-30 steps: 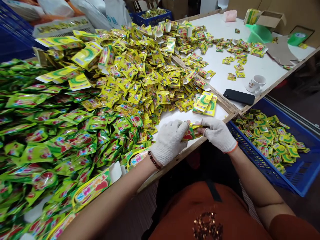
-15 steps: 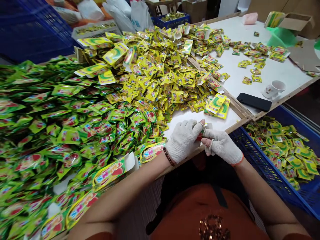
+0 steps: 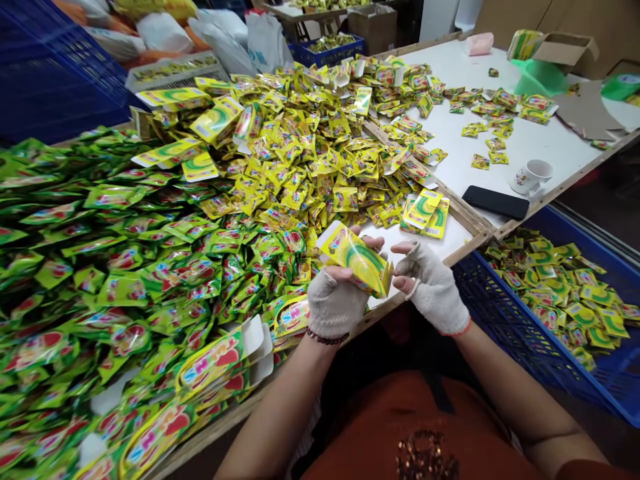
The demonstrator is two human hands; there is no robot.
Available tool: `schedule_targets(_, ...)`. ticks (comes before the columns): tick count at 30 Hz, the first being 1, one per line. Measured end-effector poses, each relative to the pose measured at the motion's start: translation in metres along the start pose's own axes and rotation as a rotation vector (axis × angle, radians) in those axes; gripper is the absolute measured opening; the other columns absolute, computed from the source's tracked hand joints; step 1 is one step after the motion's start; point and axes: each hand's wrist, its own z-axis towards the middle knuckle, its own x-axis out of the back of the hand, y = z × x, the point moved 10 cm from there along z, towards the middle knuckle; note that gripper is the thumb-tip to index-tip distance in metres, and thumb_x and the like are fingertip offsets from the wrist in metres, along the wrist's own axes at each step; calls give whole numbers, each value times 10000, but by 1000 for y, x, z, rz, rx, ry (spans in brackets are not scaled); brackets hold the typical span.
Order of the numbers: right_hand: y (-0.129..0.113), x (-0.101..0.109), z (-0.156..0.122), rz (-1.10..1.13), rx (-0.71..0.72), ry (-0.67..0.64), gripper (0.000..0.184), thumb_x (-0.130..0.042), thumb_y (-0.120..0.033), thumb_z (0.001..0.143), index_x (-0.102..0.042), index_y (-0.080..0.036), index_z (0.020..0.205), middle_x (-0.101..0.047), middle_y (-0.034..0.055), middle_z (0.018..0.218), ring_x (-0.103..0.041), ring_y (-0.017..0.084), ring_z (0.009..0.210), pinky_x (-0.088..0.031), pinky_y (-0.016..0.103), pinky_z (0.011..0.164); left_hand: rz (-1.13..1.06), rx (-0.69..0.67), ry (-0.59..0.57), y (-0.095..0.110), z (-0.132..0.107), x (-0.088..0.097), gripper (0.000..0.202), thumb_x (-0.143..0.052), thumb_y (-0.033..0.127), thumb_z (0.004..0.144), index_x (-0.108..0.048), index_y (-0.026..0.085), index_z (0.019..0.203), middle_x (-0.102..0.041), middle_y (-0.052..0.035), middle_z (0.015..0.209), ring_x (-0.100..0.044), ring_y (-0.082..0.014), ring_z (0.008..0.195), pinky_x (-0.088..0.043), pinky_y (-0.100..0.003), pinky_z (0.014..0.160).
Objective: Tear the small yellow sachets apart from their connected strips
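Note:
My left hand (image 3: 336, 293), in a white fingerless knit glove, is closed round a yellow and green carton (image 3: 357, 258), palm up, at the table's near edge. The carton lies tilted, its open end toward my right hand (image 3: 431, 287), which wears the same kind of glove. The right fingertips are pinched together just beside that open end; what they hold I cannot make out. A heap of green sachets (image 3: 115, 267) covers the table to the left. Small yellow sachets (image 3: 310, 153) are piled behind my hands. Flat cartons (image 3: 426, 212) lie just beyond the hands.
A blue crate (image 3: 575, 373) with filled cartons stands low at the right. On the far white table (image 3: 520, 140) lie a black phone (image 3: 495, 201), a white cup (image 3: 531, 176), a green bag (image 3: 534, 77) and a cardboard box (image 3: 565, 47). Blue crates (image 3: 55, 80) stand at the back left.
My hands were pressed together over a small sachet at the table edge. Now the left hand has turned palm up with a yellow carton in it, and the right hand has drawn slightly apart.

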Motion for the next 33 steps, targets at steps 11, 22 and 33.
schedule_targets(11,-34,-30,-21,-279,380,89,343,-663,-240,870,-620,-223,1210,-667,132,1245,-637,259,1179,-534,441,1017,-65,-212,129,10,2,-4,425,-558,411,726,-572,298,1136,-443,-31,847,-529,-193,864,-518,-405,849)
schedule_targets(22,-32,-38,-27,-330,611,111,447,-555,-107,892,-595,-243,1315,-692,121,1234,-653,248,1182,-591,452,976,-155,-325,372,1,-1,22,313,-698,420,768,-558,261,999,-513,9,829,-580,-141,846,-495,-322,888)
schedule_targets(33,-29,-35,-26,-371,640,69,472,-541,-103,899,-559,-247,1348,-687,118,1199,-650,236,1169,-586,436,972,-82,-370,267,-1,-2,10,388,-732,520,788,-596,278,1060,-566,15,866,-602,-141,887,-507,-315,909)
